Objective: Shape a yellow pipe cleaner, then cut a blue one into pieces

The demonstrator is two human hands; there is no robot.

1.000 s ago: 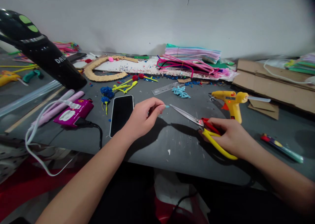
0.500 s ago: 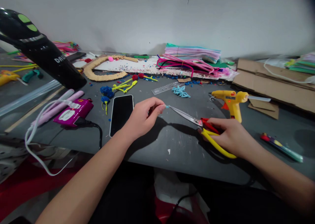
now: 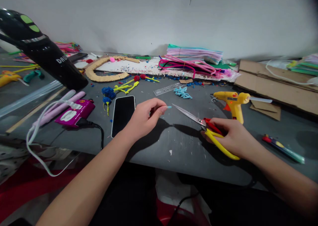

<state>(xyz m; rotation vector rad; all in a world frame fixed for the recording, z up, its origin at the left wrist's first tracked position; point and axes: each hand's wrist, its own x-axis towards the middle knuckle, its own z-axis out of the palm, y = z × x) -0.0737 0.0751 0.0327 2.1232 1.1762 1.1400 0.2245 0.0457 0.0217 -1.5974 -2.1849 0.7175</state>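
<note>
Between thumb and forefinger, my left hand (image 3: 146,116) pinches a small light-blue piece (image 3: 169,107), whose end pokes out to the right; it resembles a short bit of pipe cleaner. My right hand (image 3: 230,135) is wrapped around the red and yellow handles of the scissors (image 3: 190,115). The blades look closed or nearly so, and their tips point at the blue piece with a small gap between. Behind them lies a small heap of light-blue pieces (image 3: 182,92). A phone (image 3: 123,115) rests beside my left wrist.
A yellow glue gun (image 3: 231,100) stands behind my right hand, with a cutter knife (image 3: 283,148) to the right. Cardboard (image 3: 275,83) and pipe-cleaner bundles (image 3: 193,55) lie along the wall. At left are a black cylinder (image 3: 59,59) and a purple box (image 3: 76,113) with cords.
The scissors have drawn slightly right, so their tips no longer meet the blue piece. My left hand has stayed in place, and more of the blue piece shows.
</note>
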